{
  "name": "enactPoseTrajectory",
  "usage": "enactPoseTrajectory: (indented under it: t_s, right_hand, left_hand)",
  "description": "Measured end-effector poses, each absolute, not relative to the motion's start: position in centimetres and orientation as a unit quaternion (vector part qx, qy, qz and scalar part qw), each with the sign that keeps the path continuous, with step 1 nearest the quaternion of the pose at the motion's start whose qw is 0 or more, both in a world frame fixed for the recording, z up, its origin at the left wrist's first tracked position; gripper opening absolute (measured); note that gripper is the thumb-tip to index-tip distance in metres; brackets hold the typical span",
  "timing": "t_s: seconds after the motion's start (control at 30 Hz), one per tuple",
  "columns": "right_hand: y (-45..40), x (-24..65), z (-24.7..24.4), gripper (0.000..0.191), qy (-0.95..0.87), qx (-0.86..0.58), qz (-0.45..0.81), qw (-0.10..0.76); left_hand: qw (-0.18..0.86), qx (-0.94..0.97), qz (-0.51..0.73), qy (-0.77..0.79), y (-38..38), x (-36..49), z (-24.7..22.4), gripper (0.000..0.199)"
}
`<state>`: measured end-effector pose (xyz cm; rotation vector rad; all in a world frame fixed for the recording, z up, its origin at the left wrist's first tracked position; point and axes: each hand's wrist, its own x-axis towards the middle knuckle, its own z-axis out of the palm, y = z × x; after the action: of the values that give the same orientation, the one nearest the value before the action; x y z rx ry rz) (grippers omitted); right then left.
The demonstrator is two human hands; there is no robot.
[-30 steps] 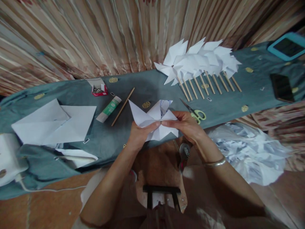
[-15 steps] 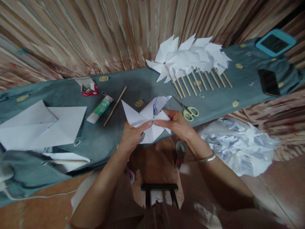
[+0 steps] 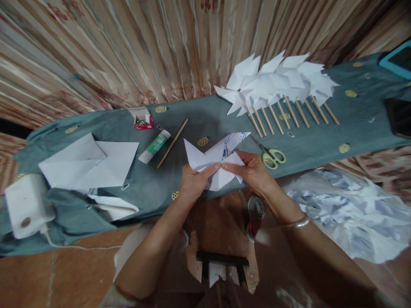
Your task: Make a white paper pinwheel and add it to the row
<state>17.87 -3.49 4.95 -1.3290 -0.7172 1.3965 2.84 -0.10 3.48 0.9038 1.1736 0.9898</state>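
Observation:
A white paper pinwheel (image 3: 213, 171) with blue print on one blade is held over the front edge of the cloth-covered table. My left hand (image 3: 194, 182) grips its left side, thumb on the centre. From the right, my right hand (image 3: 255, 171) pinches it, its thumb tip meeting the left one at the middle. A wooden stick (image 3: 172, 143) and a green-and-white glue stick (image 3: 154, 146) lie to the left. Behind them is an open red box (image 3: 143, 122) of small metal pieces. Scissors with light green handles (image 3: 272, 158) rest just right of my right hand.
Several white pinwheels on sticks (image 3: 279, 81) overlap at the back right of the table (image 3: 205, 122). Folded paper sheets (image 3: 86, 164) and a white device (image 3: 28, 205) with a cable are at left. A plastic bag (image 3: 349, 209) stands below right.
The view has shifted left, so the table and its objects appear farther right. Both hands keep the same hold on the paper pinwheel.

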Motion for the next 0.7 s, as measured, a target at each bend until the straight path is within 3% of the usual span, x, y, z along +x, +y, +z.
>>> enactPoseTrajectory:
  t_s: [0.7]
  right_hand:
    - [-3.09, 17.36, 4.58, 0.035, -0.271, -0.554, 0.584, 0.528]
  left_hand:
    - [0.554, 0.477, 0.431, 0.528, 0.27, 2.63, 3.11, 0.027]
